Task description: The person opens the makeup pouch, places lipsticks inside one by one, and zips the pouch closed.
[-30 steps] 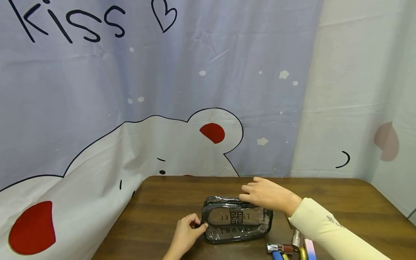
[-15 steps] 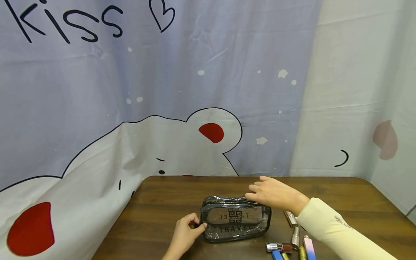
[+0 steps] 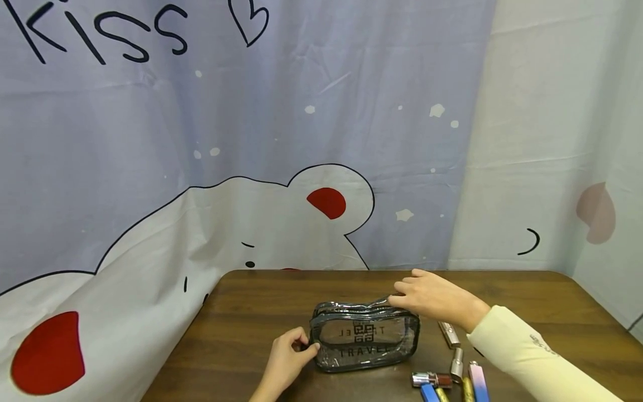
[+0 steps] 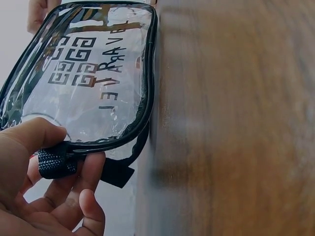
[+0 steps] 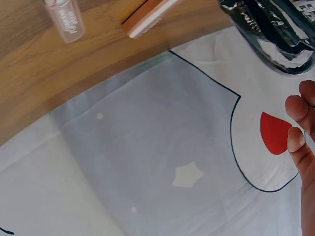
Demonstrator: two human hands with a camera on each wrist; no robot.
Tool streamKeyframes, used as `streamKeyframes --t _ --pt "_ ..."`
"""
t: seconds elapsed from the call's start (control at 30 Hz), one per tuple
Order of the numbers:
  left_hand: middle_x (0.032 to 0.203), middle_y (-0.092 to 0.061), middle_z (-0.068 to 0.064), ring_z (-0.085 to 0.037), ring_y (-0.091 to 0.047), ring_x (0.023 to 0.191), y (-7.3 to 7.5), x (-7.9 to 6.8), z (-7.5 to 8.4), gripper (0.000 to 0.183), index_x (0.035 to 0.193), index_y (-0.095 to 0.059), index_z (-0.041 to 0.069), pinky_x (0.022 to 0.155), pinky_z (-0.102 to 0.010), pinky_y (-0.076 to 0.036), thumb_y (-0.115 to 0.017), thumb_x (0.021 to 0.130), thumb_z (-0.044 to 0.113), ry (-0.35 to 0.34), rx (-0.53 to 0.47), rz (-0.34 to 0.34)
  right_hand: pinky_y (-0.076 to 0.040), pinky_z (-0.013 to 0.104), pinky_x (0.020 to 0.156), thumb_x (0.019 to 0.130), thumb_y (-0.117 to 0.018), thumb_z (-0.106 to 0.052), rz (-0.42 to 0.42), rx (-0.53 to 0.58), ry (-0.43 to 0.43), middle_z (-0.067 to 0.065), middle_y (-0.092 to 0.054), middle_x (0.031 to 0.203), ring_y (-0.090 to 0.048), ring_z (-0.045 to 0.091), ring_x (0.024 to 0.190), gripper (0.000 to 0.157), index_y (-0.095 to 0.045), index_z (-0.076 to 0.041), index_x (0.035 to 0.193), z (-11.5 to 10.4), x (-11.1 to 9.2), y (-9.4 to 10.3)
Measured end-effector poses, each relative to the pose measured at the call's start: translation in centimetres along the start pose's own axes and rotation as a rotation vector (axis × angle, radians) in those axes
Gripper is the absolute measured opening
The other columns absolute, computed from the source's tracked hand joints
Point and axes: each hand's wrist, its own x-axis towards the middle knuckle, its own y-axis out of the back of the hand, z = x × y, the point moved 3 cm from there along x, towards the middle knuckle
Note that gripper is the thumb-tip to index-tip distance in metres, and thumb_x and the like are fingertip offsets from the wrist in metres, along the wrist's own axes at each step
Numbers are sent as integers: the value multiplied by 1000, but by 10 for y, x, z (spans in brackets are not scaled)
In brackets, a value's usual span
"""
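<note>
A clear pouch (image 3: 364,341) with black piping and TRAVEL lettering stands upright on the wooden table in the head view. At its left end, my left hand (image 3: 285,357) pinches the black fabric tab (image 4: 56,162) between thumb and fingers, as the left wrist view shows up close. Over the pouch's top right corner, my right hand (image 3: 434,296) has its fingers curled at the zipper, where the top edge peaks up toward the fingertips. The zipper pull itself is hidden. Only some right fingertips (image 5: 298,105) show in the right wrist view, below the pouch's dark edge.
Right of the pouch lie several small cosmetic tubes: a dark red one with a silver cap (image 3: 432,380), a pink-and-blue stick (image 3: 479,382), a gold tube (image 3: 468,389) and silver tubes (image 3: 456,364). A printed curtain (image 3: 281,111) hangs behind the table (image 3: 261,301).
My right hand has slid to the right along the pouch's top edge, from near its middle to the right corner. The left hand keeps its pinch at the left end.
</note>
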Motion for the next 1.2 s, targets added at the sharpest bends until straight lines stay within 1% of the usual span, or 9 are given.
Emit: streamKeyframes --t 0.07,0.2,0.27,0.53,0.73,0.8,0.97,1.1,1.2 --pt "67 -55 7 0 -42 59 0 0 1 26 67 -54 13 57 -18 -37 -78 75 14 4 -1 -2 -21 24 60 76 -64 -10 2 -3 -5 -10 -37 68 -21 8 62 21 -50 -24 84 1 -3 1" --pt "67 -55 7 -1 -42 58 1 0 2 26 67 -53 12 56 -18 -37 -78 75 14 5 -10 -3 -22 24 59 81 -52 -16 29 -8 -12 -10 -36 67 -20 8 62 8 -47 -22 80 2 -6 4" --pt "67 -55 6 0 -42 58 1 1 3 26 67 -53 13 56 -18 -37 -78 75 14 1 -14 -2 -23 25 58 82 -47 -18 44 -11 -18 -9 -36 66 -20 8 62 5 -46 -22 78 2 -8 5" --pt "66 -53 6 0 -41 59 1 0 2 27 66 -53 12 56 -18 -36 -79 74 14 -26 -19 5 -21 25 58 84 -44 -19 38 -20 -48 -9 -31 65 -16 9 63 7 -45 -22 78 3 -21 5" --pt "65 -52 7 1 -41 58 1 -1 2 27 66 -53 12 55 -18 -35 -79 74 14 -21 -27 6 -23 26 58 85 -42 -20 54 -45 -63 -9 -34 65 -20 9 61 8 -47 -22 79 3 -31 6" --pt "66 -53 6 0 -41 58 1 -1 2 27 66 -53 11 55 -18 -35 -79 74 14 -17 -31 3 -23 26 58 88 -39 -21 54 -52 -70 -9 -34 65 -21 9 61 12 -47 -23 80 3 -34 6" --pt "66 -53 5 0 -41 58 2 -1 2 27 67 -53 11 56 -18 -35 -79 74 15 -18 -37 1 -23 26 59 92 -34 -22 52 -51 -82 -9 -35 66 -22 9 61 18 -49 -24 81 3 -39 6" --pt "65 -53 6 1 -41 58 1 -2 2 27 67 -53 12 55 -18 -35 -79 74 14 -17 -28 -2 -23 26 59 89 -37 -23 46 -62 -82 -9 -37 65 -25 9 60 15 -50 -25 83 2 -41 7" --pt "66 -53 7 0 -41 57 0 -3 2 27 67 -53 12 55 -18 -36 -78 75 14 -6 -23 -13 -24 27 59 87 -38 -22 36 -84 -81 -9 -41 66 -30 10 59 14 -51 -25 84 1 -43 8"
